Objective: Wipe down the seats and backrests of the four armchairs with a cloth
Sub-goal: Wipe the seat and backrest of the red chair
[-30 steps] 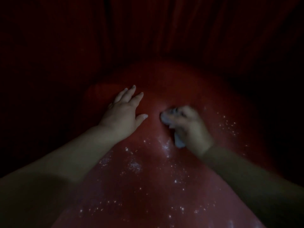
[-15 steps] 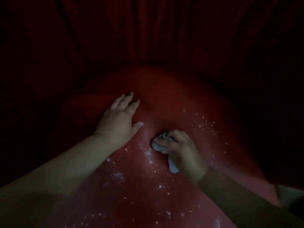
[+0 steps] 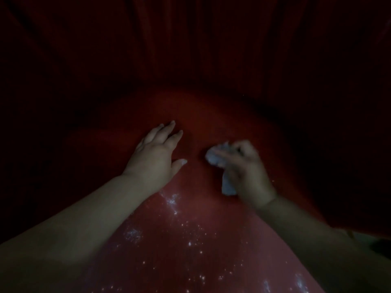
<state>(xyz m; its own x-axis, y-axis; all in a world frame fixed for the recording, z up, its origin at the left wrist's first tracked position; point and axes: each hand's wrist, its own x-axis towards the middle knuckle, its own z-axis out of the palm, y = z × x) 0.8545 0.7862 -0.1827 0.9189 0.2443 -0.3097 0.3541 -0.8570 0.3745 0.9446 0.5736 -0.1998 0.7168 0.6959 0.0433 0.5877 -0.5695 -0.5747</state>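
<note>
A left hand (image 3: 155,159) is lying flat, fingers spread, on the red speckled armchair seat (image 3: 190,240) while the right hand (image 3: 245,168) is clutching a crumpled pale cloth (image 3: 215,158) beside it, mid-seat, dark folds ringing the far edge.

Backdrop: dark red pleated curtain (image 3: 190,49), hanging in vertical folds across the whole upper frame.
Lower right corner: pale surface (image 3: 364,236), dim, identity unclear.
Lighting: very low.
</note>
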